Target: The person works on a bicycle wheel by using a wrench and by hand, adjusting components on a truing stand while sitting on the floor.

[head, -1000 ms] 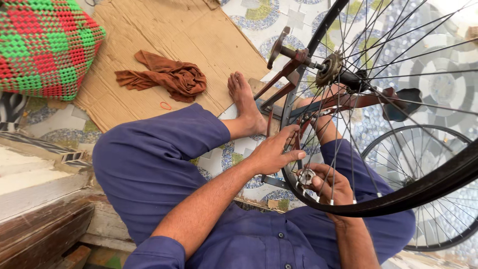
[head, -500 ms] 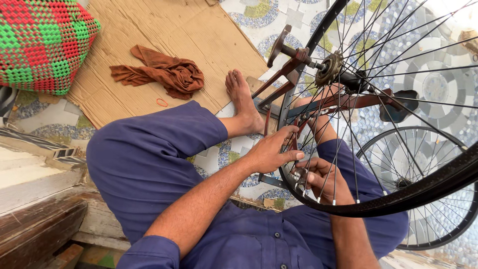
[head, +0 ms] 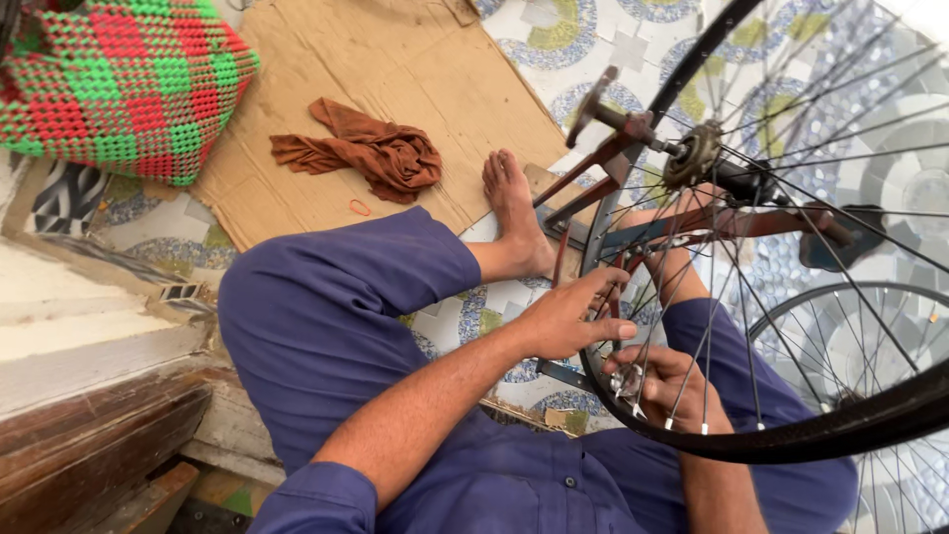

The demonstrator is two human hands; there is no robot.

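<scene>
A black bicycle wheel [head: 791, 440] with thin metal spokes stands in a reddish truing stand [head: 633, 148] between my legs. My left hand [head: 568, 316] rests on the rim's inner edge, fingers spread toward the spokes. My right hand [head: 672, 386] sits inside the wheel, behind the spokes, closed on a small silvery spoke tool [head: 625, 381] at the rim. The hub with its sprocket [head: 697, 153] sits at the upper right. I sit cross-legged in blue clothes, one bare foot [head: 514, 213] by the stand.
A brown rag [head: 371, 153] lies on a cardboard sheet [head: 395, 69] over the patterned tile floor. A red and green woven bag [head: 119, 84] sits at the upper left. A wooden step [head: 89, 396] runs along the left. A second wheel [head: 860, 336] lies at the right.
The view has shifted slightly. My left hand stays on the rim and my right hand keeps working the small tool at the spokes, with little movement.
</scene>
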